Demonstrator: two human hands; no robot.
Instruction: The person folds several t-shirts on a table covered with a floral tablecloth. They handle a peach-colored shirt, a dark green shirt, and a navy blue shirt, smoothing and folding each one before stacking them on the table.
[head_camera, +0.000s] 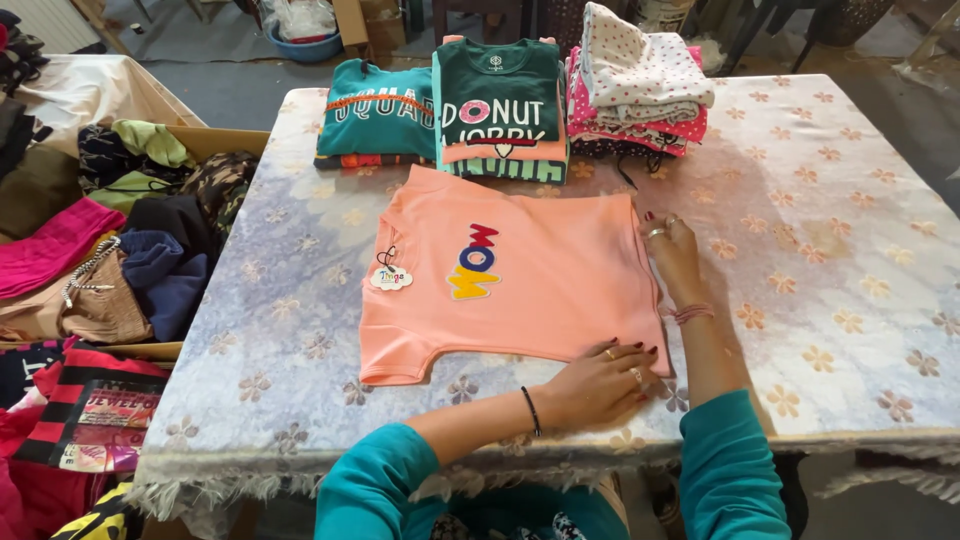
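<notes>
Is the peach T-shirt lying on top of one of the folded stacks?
No, the peach T-shirt lies flat on the tablecloth, in front of the folded stacks.

Teal long sleeves, rings, and dark red nails

The left hand (598, 385) wears 2 rings and a thin black wristband above a teal sleeve (375, 480). The right hand (672, 255) shows 2 rings, a pink band at the wrist, and the other teal sleeve (735, 465). Nails are painted dark red.
</notes>
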